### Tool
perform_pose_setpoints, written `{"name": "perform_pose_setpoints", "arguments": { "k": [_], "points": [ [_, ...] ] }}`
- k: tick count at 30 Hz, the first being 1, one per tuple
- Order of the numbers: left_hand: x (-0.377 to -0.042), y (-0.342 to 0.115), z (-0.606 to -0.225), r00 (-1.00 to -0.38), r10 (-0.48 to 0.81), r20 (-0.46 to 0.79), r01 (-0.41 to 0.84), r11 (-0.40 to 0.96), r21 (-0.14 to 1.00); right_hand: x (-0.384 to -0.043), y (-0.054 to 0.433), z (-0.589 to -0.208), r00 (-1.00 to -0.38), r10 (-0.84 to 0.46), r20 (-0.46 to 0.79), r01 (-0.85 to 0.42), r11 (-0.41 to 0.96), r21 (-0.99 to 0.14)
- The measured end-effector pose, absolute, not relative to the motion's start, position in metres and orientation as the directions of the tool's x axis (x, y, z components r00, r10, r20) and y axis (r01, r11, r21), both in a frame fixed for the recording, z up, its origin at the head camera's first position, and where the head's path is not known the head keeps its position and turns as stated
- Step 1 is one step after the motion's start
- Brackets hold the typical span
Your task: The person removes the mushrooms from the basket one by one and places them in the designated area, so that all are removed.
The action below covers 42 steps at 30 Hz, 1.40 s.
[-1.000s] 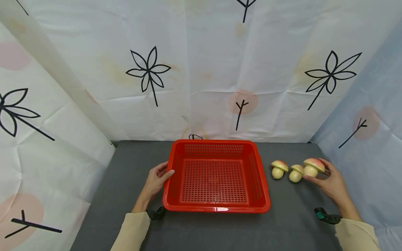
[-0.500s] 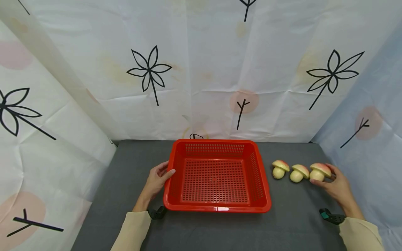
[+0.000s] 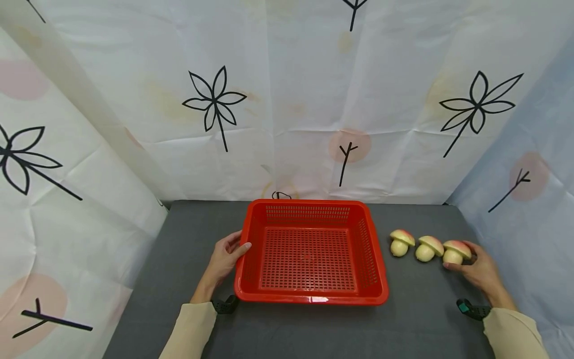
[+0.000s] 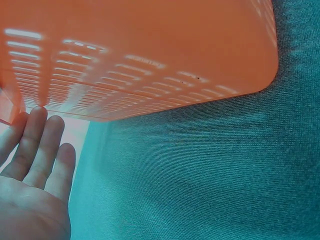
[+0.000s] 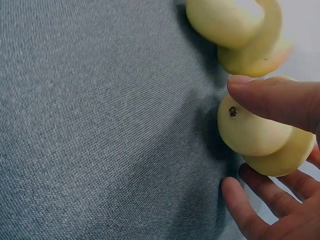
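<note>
A red plastic basket (image 3: 309, 300) with slotted walls stands on the grey table. My left hand (image 3: 225, 257) holds its left rim, thumb over the edge and fingers along the outer wall; in the left wrist view the fingertips reach the orange-looking wall (image 4: 165, 45). Right of the basket are three toy mushrooms with pale stems and yellow-red caps: a left one (image 3: 400, 247), a middle one (image 3: 426, 253) and a right one (image 3: 453, 256). My right hand (image 3: 482, 271) grips the right mushroom, its thumb (image 5: 270, 97) on the stem and its fingers around the cap.
Dark grey cloth covers the table (image 3: 314, 329). A patterned white curtain (image 3: 291, 99) rises behind it, with side curtains at the left and right. Each wrist wears a black strap.
My right hand has carried the right mushroom a little rightward and toward me, out of its overlap with the middle one. The left hand stays on the basket rim.
</note>
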<state>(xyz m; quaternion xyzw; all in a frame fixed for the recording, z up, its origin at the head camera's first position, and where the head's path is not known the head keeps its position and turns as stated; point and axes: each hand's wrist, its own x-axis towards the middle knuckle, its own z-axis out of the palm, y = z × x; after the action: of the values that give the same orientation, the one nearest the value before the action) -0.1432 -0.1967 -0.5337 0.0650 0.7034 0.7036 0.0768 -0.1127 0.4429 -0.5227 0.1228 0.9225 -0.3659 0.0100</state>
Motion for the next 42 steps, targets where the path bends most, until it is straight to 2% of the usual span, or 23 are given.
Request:
{"name": "perform_pose_setpoints", "arguments": {
  "k": [25,42],
  "points": [
    [-0.1433,-0.1961,-0.5331,-0.981,0.194,-0.005,-0.007,-0.007,1.000,-0.1142,0.4510,-0.5319,-0.965,0.251,-0.081,0.240,0.707,-0.665],
    [-0.1434,-0.1965,-0.5347,-0.979,0.201,0.003,0.000,-0.015,1.000,-0.1148,0.4479,-0.5274,-0.958,0.244,-0.150,0.279,0.678,-0.680]
  ]
}}
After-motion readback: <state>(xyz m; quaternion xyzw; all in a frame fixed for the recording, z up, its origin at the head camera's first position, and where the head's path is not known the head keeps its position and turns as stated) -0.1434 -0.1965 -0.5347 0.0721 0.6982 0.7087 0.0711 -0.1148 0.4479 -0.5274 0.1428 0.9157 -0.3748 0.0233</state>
